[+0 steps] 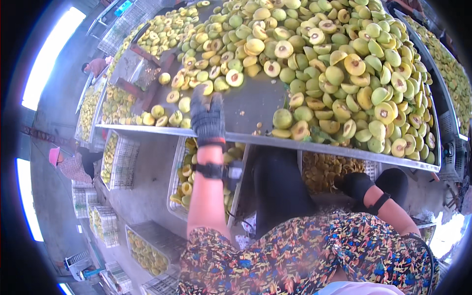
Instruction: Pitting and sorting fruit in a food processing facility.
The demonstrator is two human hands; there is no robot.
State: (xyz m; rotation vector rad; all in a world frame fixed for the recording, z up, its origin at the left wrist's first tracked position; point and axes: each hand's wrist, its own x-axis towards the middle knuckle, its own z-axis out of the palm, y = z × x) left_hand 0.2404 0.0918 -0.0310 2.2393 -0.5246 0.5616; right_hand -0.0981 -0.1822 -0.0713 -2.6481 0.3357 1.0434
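Note:
My left hand point(207, 118), in a grey glove with a black strap at the wrist, reaches over the metal rim point(246, 139) of the sorting table. Its blurred fingers are stretched out beside loose halved yellow-green fruit point(234, 78), holding nothing I can see. A large heap of cut fruit point(354, 88) covers the table's right side, many halves showing brown centres. My right hand point(354, 185), black-gloved, is low at the edge of a crate of brown cut pieces point(319, 174) under the table; its fingers are too dark to read. Another crate of fruit point(179, 199) stands below my left forearm.
More fruit-filled crates point(147, 250) stand on the floor at left, near a crouching person in a pink hat point(73, 167). Another person point(96, 66) is at the upper left. A neighbouring table of fruit point(447, 69) runs along the right. Rusty bars point(130, 87) lie on my table's left part.

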